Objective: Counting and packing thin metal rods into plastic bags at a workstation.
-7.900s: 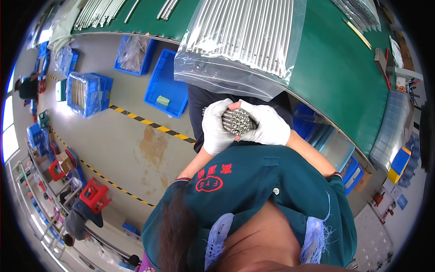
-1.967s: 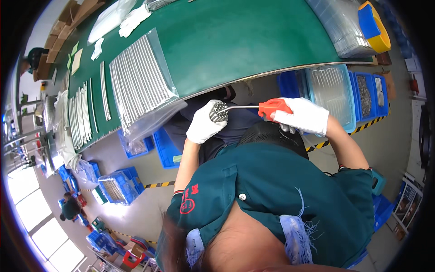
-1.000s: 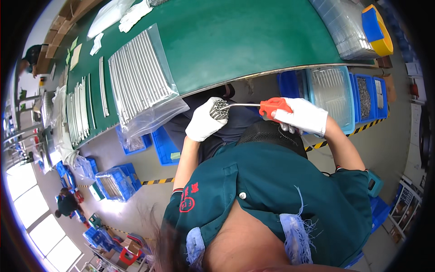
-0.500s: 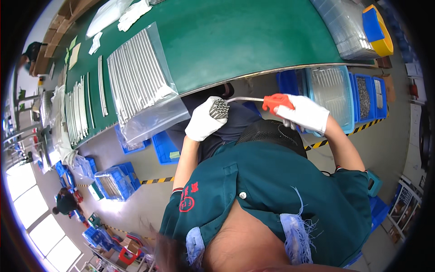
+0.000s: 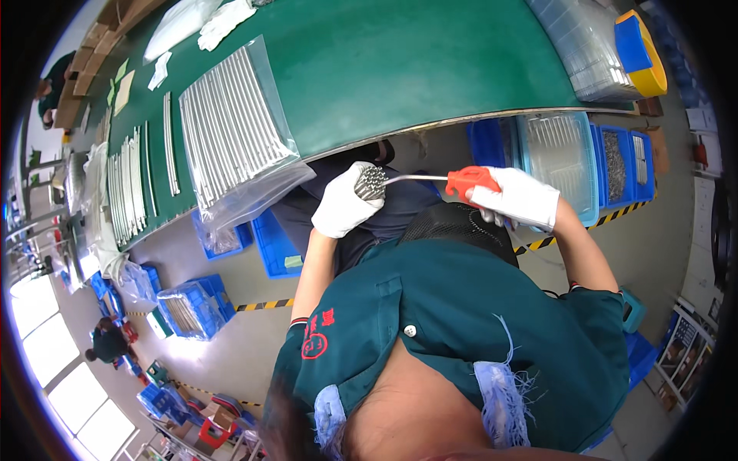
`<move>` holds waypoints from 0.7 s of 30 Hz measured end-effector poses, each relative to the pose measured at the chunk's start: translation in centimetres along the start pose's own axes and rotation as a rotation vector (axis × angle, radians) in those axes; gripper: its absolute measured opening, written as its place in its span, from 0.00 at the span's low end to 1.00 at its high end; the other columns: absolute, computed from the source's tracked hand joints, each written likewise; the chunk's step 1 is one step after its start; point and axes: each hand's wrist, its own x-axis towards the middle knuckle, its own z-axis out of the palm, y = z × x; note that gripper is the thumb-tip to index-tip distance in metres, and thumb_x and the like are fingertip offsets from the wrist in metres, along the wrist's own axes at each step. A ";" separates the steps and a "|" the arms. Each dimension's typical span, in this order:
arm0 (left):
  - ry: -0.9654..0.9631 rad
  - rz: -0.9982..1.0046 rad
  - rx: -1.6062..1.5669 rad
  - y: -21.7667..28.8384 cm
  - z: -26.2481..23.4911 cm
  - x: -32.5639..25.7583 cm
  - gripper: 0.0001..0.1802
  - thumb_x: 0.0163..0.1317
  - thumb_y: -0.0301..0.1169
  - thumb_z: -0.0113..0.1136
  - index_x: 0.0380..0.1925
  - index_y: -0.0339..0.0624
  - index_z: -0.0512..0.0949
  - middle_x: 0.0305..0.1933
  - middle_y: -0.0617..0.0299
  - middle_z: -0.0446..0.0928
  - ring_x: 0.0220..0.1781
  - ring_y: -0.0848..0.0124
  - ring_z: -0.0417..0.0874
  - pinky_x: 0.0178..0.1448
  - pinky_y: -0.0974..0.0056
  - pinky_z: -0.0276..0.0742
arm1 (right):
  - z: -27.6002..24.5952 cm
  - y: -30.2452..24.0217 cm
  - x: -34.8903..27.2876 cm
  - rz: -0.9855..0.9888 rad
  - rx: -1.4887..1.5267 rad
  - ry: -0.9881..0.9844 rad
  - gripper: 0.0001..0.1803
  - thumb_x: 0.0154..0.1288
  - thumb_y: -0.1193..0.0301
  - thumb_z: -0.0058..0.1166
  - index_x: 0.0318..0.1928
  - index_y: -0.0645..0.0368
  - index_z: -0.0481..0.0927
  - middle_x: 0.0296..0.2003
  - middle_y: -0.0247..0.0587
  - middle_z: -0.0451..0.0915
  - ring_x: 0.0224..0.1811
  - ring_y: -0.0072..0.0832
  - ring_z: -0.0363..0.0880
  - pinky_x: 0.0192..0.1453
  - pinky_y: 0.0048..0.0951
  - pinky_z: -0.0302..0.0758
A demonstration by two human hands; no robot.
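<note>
My left hand (image 5: 342,207), in a white glove, is wrapped round a bundle of thin metal tubes (image 5: 370,184) and turns its round end faces toward the right. In my gloved right hand (image 5: 526,200) is a red air blow gun (image 5: 470,182), gripped by its handle. Its thin bent metal nozzle (image 5: 419,177) reaches left, with the tip right at the ends of the bundle; whether it touches them I cannot tell. Both hands are over my lap, in front of the green table's edge.
On the green table (image 5: 369,69) lie long metal tubes (image 5: 231,123) on a clear plastic bag, looser rods (image 5: 127,184) and white gloves (image 5: 225,23). Clear plastic boxes (image 5: 576,46) stand at the right. Blue bins (image 5: 615,165) with metal parts sit below; two people are at the far left.
The blow gun's nozzle tip has dropped from the upper edge of the tube ends to about their middle. My left hand keeps its hold on the bundle.
</note>
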 end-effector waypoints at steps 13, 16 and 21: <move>0.023 0.015 -0.014 0.3 0.1 0.0 0.17 0.46 0.27 0.63 0.39 0.41 0.74 0.30 0.57 0.78 0.33 0.61 0.81 0.41 0.64 0.77 | -0.1 -0.3 -0.8 0.067 0.046 -0.030 0.25 0.62 0.50 0.51 0.51 0.54 0.76 0.22 0.30 0.74 0.20 0.17 0.71 0.25 0.21 0.68; 0.011 0.022 -0.007 -0.5 0.3 -0.2 0.18 0.46 0.25 0.64 0.40 0.39 0.74 0.31 0.60 0.78 0.33 0.70 0.79 0.41 0.67 0.76 | -0.2 0.1 -0.7 0.019 0.006 0.034 0.24 0.62 0.51 0.51 0.50 0.56 0.76 0.22 0.30 0.75 0.20 0.17 0.70 0.25 0.21 0.69; 0.020 0.064 0.059 0.1 0.3 0.0 0.18 0.46 0.24 0.64 0.40 0.37 0.73 0.30 0.61 0.77 0.32 0.76 0.78 0.41 0.70 0.75 | -0.3 -0.3 -0.9 0.030 -0.016 0.032 0.25 0.62 0.51 0.51 0.51 0.57 0.75 0.22 0.31 0.75 0.20 0.18 0.72 0.25 0.21 0.69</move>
